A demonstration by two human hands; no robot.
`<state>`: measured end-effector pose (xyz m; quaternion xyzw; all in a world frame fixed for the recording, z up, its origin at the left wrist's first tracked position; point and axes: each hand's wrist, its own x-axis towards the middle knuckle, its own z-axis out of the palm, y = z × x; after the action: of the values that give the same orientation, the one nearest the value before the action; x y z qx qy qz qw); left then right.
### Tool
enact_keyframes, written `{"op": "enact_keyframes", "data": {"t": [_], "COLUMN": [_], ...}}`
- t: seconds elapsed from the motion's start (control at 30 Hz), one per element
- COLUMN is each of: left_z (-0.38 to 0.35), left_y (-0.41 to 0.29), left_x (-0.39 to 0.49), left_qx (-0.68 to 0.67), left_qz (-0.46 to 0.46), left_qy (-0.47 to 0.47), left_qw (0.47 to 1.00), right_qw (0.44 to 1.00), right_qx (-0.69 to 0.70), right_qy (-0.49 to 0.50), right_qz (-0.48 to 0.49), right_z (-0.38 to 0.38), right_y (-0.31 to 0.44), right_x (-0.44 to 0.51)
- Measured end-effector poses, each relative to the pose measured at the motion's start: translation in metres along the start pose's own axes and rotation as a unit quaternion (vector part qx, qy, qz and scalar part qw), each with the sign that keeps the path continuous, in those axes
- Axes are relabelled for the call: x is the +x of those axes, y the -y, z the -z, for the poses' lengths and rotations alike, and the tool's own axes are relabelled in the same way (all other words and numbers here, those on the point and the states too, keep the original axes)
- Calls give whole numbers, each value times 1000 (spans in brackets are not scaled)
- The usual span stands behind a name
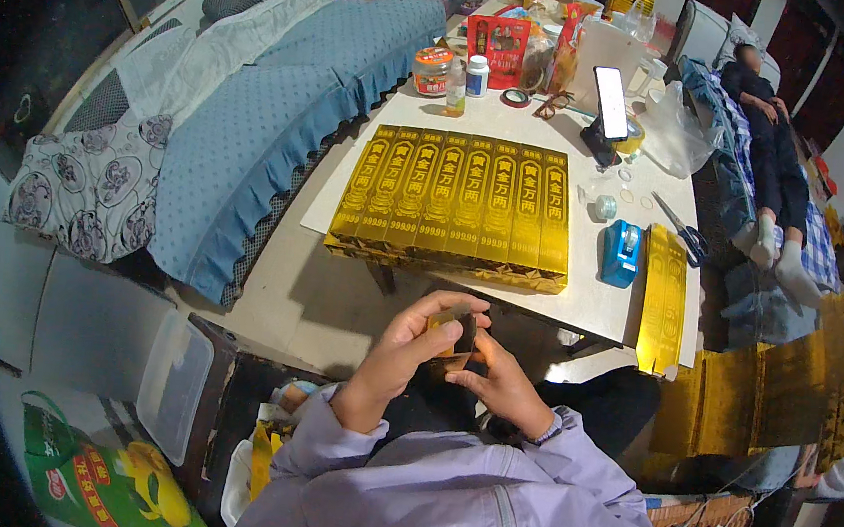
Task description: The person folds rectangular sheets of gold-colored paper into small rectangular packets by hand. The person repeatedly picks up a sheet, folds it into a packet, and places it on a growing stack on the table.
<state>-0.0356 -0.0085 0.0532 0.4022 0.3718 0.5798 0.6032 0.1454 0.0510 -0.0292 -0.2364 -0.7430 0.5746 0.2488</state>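
Note:
My left hand grips a gold foil cardboard box, with the thumb across its near end. My right hand holds the same box from the right, thumb at its lower edge. The end towards me looks open and dark inside, and the fingers hide much of the rest. Beyond my hands, a row of several gold boxes bearing writing lies side by side on the white table. A flat gold cardboard piece lies at the table's right edge.
Right of the row are a blue tape dispenser, scissors and a phone on a stand. Jars and packets stand behind. A blue-covered sofa runs along the left. A person reclines at right, above gold sheets.

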Motion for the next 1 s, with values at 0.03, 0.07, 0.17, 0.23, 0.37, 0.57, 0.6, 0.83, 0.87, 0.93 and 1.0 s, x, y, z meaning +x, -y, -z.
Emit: {"op": "enact_keyframes", "data": {"t": [0.03, 0.07, 0.17, 0.23, 0.37, 0.57, 0.6, 0.83, 0.87, 0.93, 1.0], "left_z": [0, -1, 0, 1, -16, -28, -31, -37, -36, -33, -30], "left_y": [0, 0, 2, 7, 13, 40, 42, 17, 16, 18, 23], "left_x": [1, 1, 1, 2, 2, 2, 3, 9, 11, 12, 9], "left_qx": [-2, 0, 0, -13, 37, 63, 49, 121, 116, 99, 70], "left_qz": [6, 5, -11, -36, -72, -141, -148, -218, -223, -218, -197], "left_qy": [-5, -12, -36, -53, -140, -212, -213, -192, -187, -186, -192], "left_qw": [1000, 1000, 999, 998, 987, 965, 965, 949, 950, 953, 959], "right_qw": [1000, 1000, 1000, 998, 988, 955, 951, 939, 939, 938, 941], "right_qx": [8, 18, 7, -53, 125, 262, 277, 232, 235, 244, 224], "right_qy": [0, 3, 15, 19, -75, -128, -124, -164, -167, -170, -172], "right_qz": [3, 1, 0, -3, 47, 52, 55, 193, 188, 179, 185], "right_z": [0, 0, 2, 6, 9, -8, -12, -21, -21, -23, -22], "right_y": [-2, -2, 9, 20, 47, 51, 51, 62, 61, 54, 50], "right_x": [-1, -2, 0, 0, 0, 7, 6, 19, 21, 24, 25]}}
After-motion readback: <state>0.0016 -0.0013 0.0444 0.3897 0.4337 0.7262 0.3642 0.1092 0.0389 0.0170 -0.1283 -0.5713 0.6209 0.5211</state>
